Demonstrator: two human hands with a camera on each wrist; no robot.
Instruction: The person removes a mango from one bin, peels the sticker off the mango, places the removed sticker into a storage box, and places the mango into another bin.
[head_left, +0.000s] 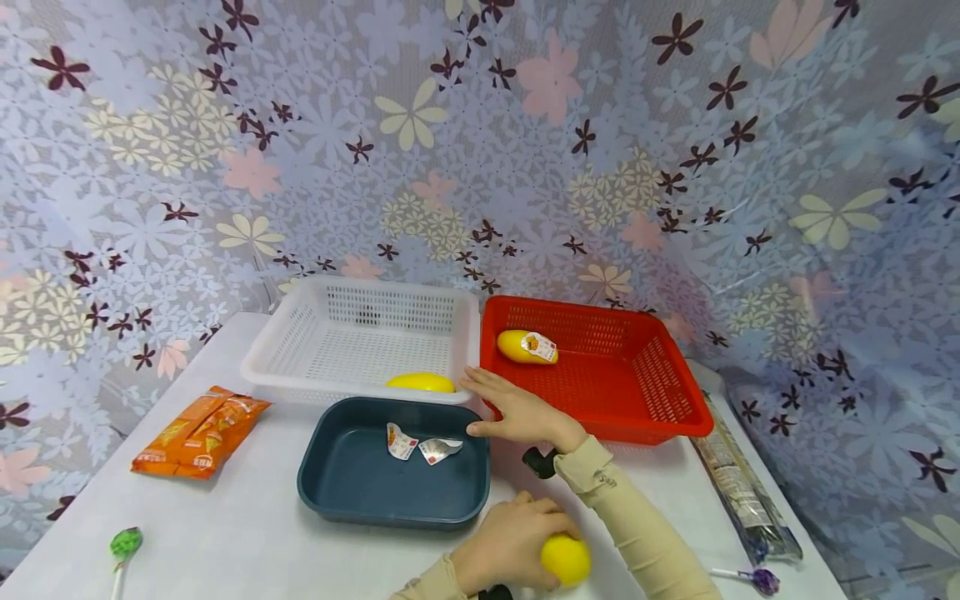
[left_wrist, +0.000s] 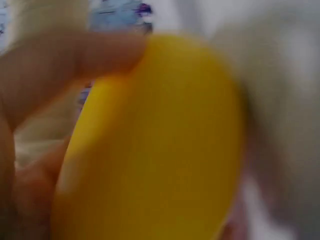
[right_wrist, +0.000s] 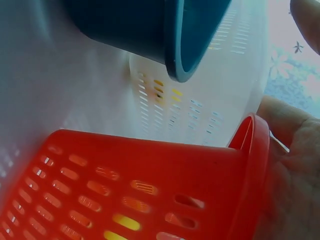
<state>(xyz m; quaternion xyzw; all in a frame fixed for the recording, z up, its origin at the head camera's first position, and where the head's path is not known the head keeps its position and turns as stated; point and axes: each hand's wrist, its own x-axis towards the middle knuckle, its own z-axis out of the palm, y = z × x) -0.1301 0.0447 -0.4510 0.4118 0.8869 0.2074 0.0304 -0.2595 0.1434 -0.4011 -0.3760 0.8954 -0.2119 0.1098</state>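
My left hand [head_left: 517, 542] holds a smooth yellow mango [head_left: 566, 560] low over the front of the table, in front of the dark teal tray [head_left: 390, 521]. Close up in the left wrist view, the mango [left_wrist: 165, 140] fills the picture, with a finger across its upper left. Farther back, my right hand [head_left: 525, 412] reaches with extended fingers to where the white basket [head_left: 300, 382] and red basket [head_left: 637, 429] meet. The right wrist view has that hand [right_wrist: 295, 165] against the red basket's rim [right_wrist: 257, 165]; it holds nothing visible.
One yellow mango [head_left: 422, 382] lies in the white basket, another [head_left: 517, 346] in the red one. Two small printed packets [head_left: 401, 442] lie in the teal tray. Around them are an orange snack bag [head_left: 198, 433], green lollipop [head_left: 126, 543], purple lollipop [head_left: 765, 581] and long package [head_left: 742, 492].
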